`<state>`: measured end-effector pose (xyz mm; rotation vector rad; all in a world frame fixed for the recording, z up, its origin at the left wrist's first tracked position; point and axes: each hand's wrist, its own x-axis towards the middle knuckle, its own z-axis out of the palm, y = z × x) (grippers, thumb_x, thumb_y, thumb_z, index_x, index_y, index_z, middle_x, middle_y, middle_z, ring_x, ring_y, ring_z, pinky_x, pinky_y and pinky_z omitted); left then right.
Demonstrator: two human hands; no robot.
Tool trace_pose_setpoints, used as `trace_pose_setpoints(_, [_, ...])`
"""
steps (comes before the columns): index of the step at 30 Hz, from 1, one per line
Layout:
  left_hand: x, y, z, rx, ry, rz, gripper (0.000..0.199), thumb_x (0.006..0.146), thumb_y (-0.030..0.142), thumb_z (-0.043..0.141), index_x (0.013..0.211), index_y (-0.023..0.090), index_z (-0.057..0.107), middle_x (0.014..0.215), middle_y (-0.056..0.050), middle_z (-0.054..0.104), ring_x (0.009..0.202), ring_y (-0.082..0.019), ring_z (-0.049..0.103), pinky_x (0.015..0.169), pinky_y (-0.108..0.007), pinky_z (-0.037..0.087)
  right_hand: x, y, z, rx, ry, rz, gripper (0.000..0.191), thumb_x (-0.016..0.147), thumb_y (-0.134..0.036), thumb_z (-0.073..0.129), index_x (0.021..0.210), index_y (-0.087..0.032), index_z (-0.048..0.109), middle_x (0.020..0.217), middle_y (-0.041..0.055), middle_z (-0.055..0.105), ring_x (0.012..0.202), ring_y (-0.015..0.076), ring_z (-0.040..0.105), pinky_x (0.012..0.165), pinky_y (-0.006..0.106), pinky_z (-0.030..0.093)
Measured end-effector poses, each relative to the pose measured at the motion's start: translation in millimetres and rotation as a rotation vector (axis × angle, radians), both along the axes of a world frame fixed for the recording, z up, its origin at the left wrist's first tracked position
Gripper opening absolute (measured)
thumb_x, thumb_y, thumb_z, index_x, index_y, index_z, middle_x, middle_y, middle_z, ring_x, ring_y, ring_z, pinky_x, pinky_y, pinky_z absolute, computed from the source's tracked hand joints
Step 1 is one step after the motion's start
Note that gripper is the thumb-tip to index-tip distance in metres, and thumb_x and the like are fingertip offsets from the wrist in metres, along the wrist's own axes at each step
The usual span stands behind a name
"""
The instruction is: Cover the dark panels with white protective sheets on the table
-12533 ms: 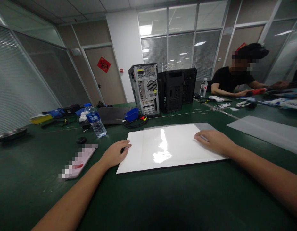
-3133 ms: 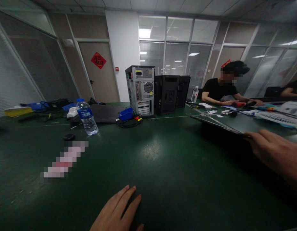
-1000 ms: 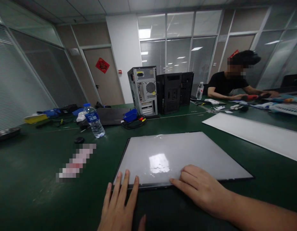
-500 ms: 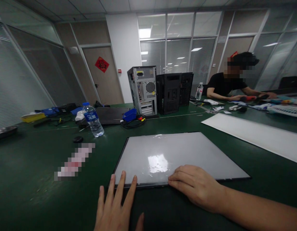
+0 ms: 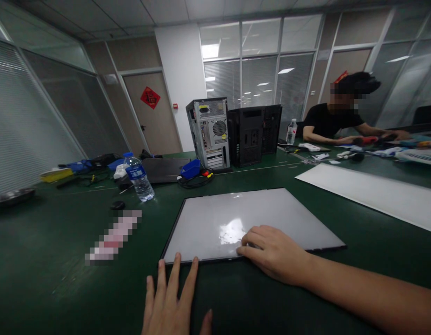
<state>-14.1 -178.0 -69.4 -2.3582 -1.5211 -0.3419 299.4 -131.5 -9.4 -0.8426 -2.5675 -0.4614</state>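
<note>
A flat whitish panel with a thin black frame (image 5: 208,218) lies on the green table (image 5: 107,298), light glaring off its surface. At its near left corner, my left hand (image 5: 173,302) is spread, fingertips touching the near edge and the thumb apart. My right hand (image 5: 274,253) is over the middle of the near edge, its fingers bent and drawn together against the panel. Whether something small is between those fingers is hidden.
A water bottle (image 5: 138,177), a black round lid (image 5: 117,205) and a blurred pink strip (image 5: 114,237) are on the left. Computer cases (image 5: 211,135) stand behind. A long white panel (image 5: 372,193) lies right, near a seated person (image 5: 327,121).
My right hand has moved slightly up and left, its fingers now more bent over the panel. The panel's right end sits a little further left and up in view. My left hand remains spread.
</note>
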Motion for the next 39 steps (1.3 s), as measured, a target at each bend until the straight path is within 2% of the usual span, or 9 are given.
trace_pose_setpoints(3, [-0.8, 0.0, 2.0, -0.021, 0.007, -0.004, 0.075, 0.087, 0.05, 0.057, 0.155, 0.027, 0.033, 0.16, -0.016, 0.032, 0.142, -0.049, 0.03, 0.103, -0.07, 0.039, 5.4, 8.3, 1.0, 0.027, 0.008, 0.031, 0.025, 0.098, -0.022, 0.049, 0.117, -0.021, 0.065, 0.101, 0.007, 0.065, 0.09, 0.0166, 0.056, 0.077, 0.032, 0.043])
trace_pose_setpoints(6, [-3.1, 1.8, 3.3, -0.042, 0.018, -0.029, 0.074, 0.089, 0.05, 0.055, 0.155, 0.028, 0.031, 0.158, -0.015, 0.034, 0.14, -0.046, 0.036, 0.103, -0.068, 0.04, 11.2, 11.0, 6.9, -0.115, -0.003, 0.063, 0.026, 0.098, -0.036, 0.051, 0.112, -0.021, 0.067, 0.102, 0.0066, 0.065, 0.092, 0.017, 0.057, 0.079, 0.032, 0.044])
trace_pose_setpoints(10, [-4.1, 4.1, 2.7, -0.07, 0.042, -0.046, 0.072, 0.09, 0.051, 0.053, 0.155, 0.029, 0.03, 0.157, -0.014, 0.037, 0.139, -0.044, 0.039, 0.104, -0.065, 0.042, 17.4, 9.3, 14.4, -0.336, 0.04, -0.125, 0.037, 0.096, -0.049, 0.05, 0.115, -0.022, 0.067, 0.11, 0.0076, 0.063, 0.1, 0.02, 0.057, 0.087, 0.037, 0.046])
trace_pose_setpoints(12, [-3.5, 4.0, 1.7, -0.058, 0.046, -0.037, 0.073, 0.09, 0.054, 0.053, 0.155, 0.028, 0.031, 0.157, -0.016, 0.036, 0.138, -0.046, 0.039, 0.102, -0.066, 0.042, 19.2, 8.5, 14.9, -0.337, 0.059, -0.236, 0.041, 0.095, -0.051, 0.05, 0.121, -0.023, 0.064, 0.119, 0.0097, 0.06, 0.106, 0.0235, 0.056, 0.092, 0.043, 0.045])
trace_pose_setpoints(15, [-3.3, 3.1, 0.0, -0.041, 0.033, -0.008, 0.073, 0.089, 0.055, 0.053, 0.154, 0.028, 0.034, 0.157, -0.018, 0.036, 0.137, -0.049, 0.038, 0.1, -0.069, 0.042, 19.7, 7.3, 14.0, -0.354, 0.056, -0.298, 0.044, 0.094, -0.052, 0.05, 0.126, -0.024, 0.063, 0.124, 0.0103, 0.059, 0.11, 0.0257, 0.055, 0.095, 0.047, 0.044])
trace_pose_setpoints(20, [-3.9, 2.5, 2.2, -0.098, 0.008, -0.003, 0.071, 0.09, 0.056, 0.052, 0.153, 0.028, 0.037, 0.157, -0.017, 0.036, 0.138, -0.049, 0.038, 0.101, -0.069, 0.041, 16.9, 5.1, 15.0, -0.384, 0.042, -0.302, 0.045, 0.094, -0.052, 0.051, 0.129, -0.024, 0.062, 0.125, 0.0106, 0.058, 0.11, 0.0259, 0.056, 0.094, 0.046, 0.046])
trace_pose_setpoints(30, [7.0, 0.6, 18.0, -0.301, -0.017, 0.094, 0.072, 0.09, 0.061, 0.047, 0.152, 0.026, 0.037, 0.16, -0.016, 0.025, 0.144, -0.048, 0.019, 0.11, -0.07, 0.028, 19.5, 4.3, 19.0, -0.455, 0.04, -0.282, 0.054, 0.095, -0.057, 0.045, 0.137, -0.026, 0.057, 0.133, 0.0115, 0.056, 0.118, 0.0286, 0.053, 0.1, 0.049, 0.043])
trace_pose_setpoints(34, [8.4, 0.3, 21.3, -0.335, -0.043, 0.107, 0.073, 0.089, 0.06, 0.048, 0.152, 0.027, 0.036, 0.161, -0.013, 0.026, 0.145, -0.047, 0.018, 0.111, -0.07, 0.026, 52.0, 22.9, 26.6, -0.403, 0.048, -0.375, 0.054, 0.098, -0.057, 0.038, 0.136, -0.024, 0.058, 0.134, 0.0111, 0.056, 0.119, 0.0267, 0.053, 0.103, 0.047, 0.042])
trace_pose_setpoints(39, [10.8, 0.8, 25.5, -0.373, -0.048, 0.126, 0.072, 0.087, 0.062, 0.049, 0.15, 0.028, 0.039, 0.161, -0.012, 0.024, 0.145, -0.047, 0.018, 0.112, -0.07, 0.025, 162.0, 72.8, 20.6, -0.217, -0.003, -0.727, 0.055, 0.097, -0.053, 0.04, 0.131, -0.016, 0.061, 0.131, 0.017, 0.057, 0.114, 0.0299, 0.056, 0.099, 0.048, 0.043])
